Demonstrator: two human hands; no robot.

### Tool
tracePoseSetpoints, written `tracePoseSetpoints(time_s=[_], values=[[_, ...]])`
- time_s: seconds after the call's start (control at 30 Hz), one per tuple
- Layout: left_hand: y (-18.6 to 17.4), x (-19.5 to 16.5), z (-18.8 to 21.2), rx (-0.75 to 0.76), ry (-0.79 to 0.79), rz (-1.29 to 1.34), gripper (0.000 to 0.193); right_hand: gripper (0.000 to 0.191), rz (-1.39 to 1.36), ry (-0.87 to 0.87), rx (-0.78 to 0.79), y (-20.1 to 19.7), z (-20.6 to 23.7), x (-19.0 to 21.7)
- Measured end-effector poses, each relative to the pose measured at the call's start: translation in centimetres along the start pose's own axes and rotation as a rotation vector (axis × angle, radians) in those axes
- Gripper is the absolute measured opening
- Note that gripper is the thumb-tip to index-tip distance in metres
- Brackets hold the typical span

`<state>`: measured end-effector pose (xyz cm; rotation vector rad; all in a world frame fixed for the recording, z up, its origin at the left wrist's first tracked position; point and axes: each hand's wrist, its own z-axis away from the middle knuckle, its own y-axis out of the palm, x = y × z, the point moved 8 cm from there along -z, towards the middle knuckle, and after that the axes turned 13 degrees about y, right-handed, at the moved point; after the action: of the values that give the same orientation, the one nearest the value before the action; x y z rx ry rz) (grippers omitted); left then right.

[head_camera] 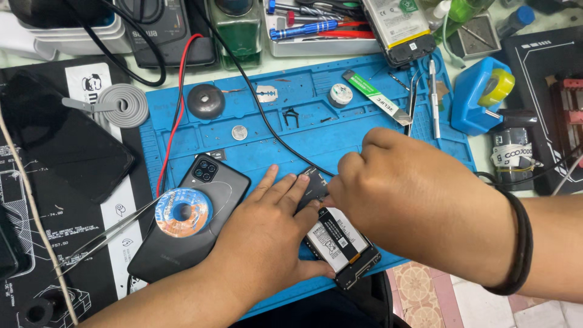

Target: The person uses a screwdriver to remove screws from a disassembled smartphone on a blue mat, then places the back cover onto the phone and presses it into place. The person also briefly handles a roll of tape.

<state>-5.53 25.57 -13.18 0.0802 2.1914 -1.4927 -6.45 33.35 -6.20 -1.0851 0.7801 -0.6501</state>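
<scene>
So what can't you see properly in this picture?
- Head view: most of the opened phone lies under the left hand and right hand.
- Head view: the right hand's fingertips are curled under, so whatever they pinch is hidden.
- Head view: the phone with no back and the screwdrivers are cut off by the top edge.
- Head view: small bits on the blue mat are too tiny to tell.

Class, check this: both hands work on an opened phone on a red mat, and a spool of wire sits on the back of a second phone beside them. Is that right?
Not quite. The head view shows the mat is blue, not red. The rest holds: left hand and right hand are on the opened phone, and the spool sits on the second phone.
</scene>
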Motion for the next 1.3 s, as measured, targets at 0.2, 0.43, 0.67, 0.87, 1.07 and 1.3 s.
tracePoseSetpoints(time_s=[0.2, 0.43, 0.67, 0.87, 1.07, 1.3], values=[[1.0, -1.6, -1.7, 0.042, -0.006, 0.006, 0.087, 0.010, -0.055, -0.015, 0.005, -0.1, 1.5, -0.8], [1.2, -2.1, -2.1, 0.004, 0.000, 0.014, 0.085, 0.016, -0.116, -0.005, -0.091, 0.4, 2.4, -1.0], [1.4, -2.9, -1.4, -0.005, -0.009, 0.040, 0.085, 0.012, -0.069, 0.034, -0.109, 0.2, 3.7, -0.8], [-2.1, -3.8, 0.3, -0.171, -0.047, 0.141, 0.069, 0.024, -0.444, 0.277, -0.342, -2.0, 8.2, -3.9], [-7.5, -6.2, 1.1, -0.382, -0.104, 0.181, 0.025, 0.023, -0.951, 0.417, -0.479, -0.4, 13.1, -4.9], [-8.1, -7.3, 0.4, -0.437, -0.049, 0.212, 0.016, 0.029, -1.156, 0.406, -0.584, 2.1, 14.4, -4.4]])
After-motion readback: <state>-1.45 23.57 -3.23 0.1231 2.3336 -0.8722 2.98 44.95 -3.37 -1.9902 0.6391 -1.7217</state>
